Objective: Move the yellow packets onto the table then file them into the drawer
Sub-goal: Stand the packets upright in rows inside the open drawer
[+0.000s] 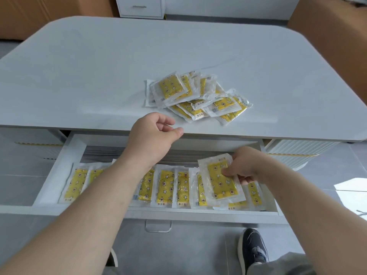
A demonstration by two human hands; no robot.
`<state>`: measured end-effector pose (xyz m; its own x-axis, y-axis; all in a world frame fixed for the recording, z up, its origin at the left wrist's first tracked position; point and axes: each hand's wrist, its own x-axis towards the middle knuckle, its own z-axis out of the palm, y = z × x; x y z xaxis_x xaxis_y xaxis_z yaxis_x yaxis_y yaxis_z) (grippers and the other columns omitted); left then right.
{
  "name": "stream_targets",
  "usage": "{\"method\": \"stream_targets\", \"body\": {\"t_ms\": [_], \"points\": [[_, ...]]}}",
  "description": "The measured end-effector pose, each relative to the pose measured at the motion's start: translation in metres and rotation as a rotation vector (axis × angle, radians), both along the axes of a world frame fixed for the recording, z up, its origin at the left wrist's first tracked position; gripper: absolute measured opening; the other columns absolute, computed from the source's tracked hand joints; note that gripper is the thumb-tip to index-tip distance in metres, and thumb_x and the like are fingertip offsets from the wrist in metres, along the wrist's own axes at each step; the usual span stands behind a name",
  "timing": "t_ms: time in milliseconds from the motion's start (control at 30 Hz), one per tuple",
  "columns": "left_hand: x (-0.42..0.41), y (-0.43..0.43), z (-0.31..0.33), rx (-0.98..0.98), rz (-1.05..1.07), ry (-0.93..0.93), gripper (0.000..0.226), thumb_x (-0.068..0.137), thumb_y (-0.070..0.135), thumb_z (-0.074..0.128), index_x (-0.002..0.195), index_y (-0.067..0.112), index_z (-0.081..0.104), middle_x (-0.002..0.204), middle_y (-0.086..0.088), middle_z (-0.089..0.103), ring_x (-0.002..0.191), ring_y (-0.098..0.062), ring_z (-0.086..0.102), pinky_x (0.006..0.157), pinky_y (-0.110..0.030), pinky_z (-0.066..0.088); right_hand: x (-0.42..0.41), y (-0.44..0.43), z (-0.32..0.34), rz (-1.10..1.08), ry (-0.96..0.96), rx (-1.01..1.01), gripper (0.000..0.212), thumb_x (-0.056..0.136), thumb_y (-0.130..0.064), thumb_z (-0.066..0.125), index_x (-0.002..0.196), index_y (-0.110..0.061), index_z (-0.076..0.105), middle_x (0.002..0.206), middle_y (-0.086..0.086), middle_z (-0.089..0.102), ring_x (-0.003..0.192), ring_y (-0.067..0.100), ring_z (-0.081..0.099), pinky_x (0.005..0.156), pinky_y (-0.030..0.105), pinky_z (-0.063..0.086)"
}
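Grey surface [99, 66] held a heap of yellow packets [196, 96]; others lined the open drawer [59, 173]. Right hand [250, 165] pinched one packet [218, 181], likely light, floppy and slick, by its edge; left hand [151, 135] hovered empty, loosely curled.

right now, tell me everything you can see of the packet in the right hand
The packet is a flat, glossy pouch of clear plastic with a wide sealed border around a yellow inside printed with small stars and round figures. Dark print sits near its top edge. The right hand pinches its right side, thumb on the front. It is tilted, top leaning left, over the right end of the open drawer, above the row of filed packets. Whether it touches them cannot be told.
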<state>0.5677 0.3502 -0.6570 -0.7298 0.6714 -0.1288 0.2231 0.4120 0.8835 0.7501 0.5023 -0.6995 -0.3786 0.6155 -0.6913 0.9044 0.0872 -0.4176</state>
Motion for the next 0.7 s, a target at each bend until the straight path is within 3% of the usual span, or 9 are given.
{"method": "stream_targets", "body": {"t_ms": [100,267,500,567,633,700], "points": [[0.002,0.003,0.001,0.005,-0.005,-0.005,0.018,0.082,0.035,0.08,0.095,0.032,0.067,0.086,0.007,0.074,0.082,-0.005,0.07,0.066,-0.02,0.046,0.003,-0.001,-0.026,-0.005,-0.156,0.007,0.021,0.089,-0.011,0.073,0.094,0.006,0.062,0.07,0.016,0.062,0.055,0.028,0.057,0.057,0.033,0.054],[0.003,0.009,0.003,0.026,-0.013,-0.003,0.019,0.081,0.034,0.08,0.095,0.032,0.067,0.085,0.009,0.073,0.08,-0.006,0.071,0.067,-0.021,0.047,0.006,-0.005,-0.047,0.119,-0.336,0.153,0.025,0.089,-0.026,0.073,0.081,-0.006,0.062,0.065,0.007,0.067,0.042,0.018,0.064,0.044,0.025,0.055],[0.002,0.012,0.004,-0.016,-0.028,0.162,0.019,0.085,0.033,0.077,0.099,0.03,0.066,0.086,0.012,0.068,0.077,-0.002,0.064,0.062,-0.018,0.044,-0.004,-0.013,-0.03,0.32,-0.445,0.349,0.012,0.086,-0.022,0.065,0.076,-0.019,0.058,0.078,-0.003,0.064,0.066,0.015,0.062,0.053,0.025,0.044],[0.0,0.014,0.004,-0.031,-0.035,0.232,0.019,0.086,0.033,0.076,0.101,0.029,0.065,0.087,0.014,0.066,0.078,-0.001,0.062,0.061,-0.017,0.043,-0.013,-0.013,-0.015,0.358,-0.386,0.359,0.023,0.086,-0.035,0.069,0.074,-0.019,0.058,0.074,-0.004,0.063,0.066,0.015,0.061,0.055,0.026,0.046],[-0.001,0.016,0.004,-0.042,-0.045,0.31,0.019,0.087,0.032,0.075,0.102,0.028,0.064,0.089,0.014,0.064,0.079,-0.003,0.062,0.061,-0.016,0.042,-0.022,-0.012,0.003,0.316,-0.198,0.359,0.035,0.086,-0.043,0.069,0.07,-0.014,0.058,0.065,-0.002,0.062,0.059,0.016,0.061,0.059,0.028,0.053],[-0.003,0.019,0.003,-0.046,-0.059,0.396,0.018,0.089,0.03,0.073,0.104,0.027,0.063,0.093,0.013,0.062,0.082,-0.006,0.061,0.063,-0.015,0.043,-0.03,-0.013,0.022,0.235,0.027,0.403,0.04,0.086,-0.044,0.067,0.067,-0.011,0.057,0.058,-0.002,0.06,0.053,0.015,0.057,0.054,0.027,0.051]]}}
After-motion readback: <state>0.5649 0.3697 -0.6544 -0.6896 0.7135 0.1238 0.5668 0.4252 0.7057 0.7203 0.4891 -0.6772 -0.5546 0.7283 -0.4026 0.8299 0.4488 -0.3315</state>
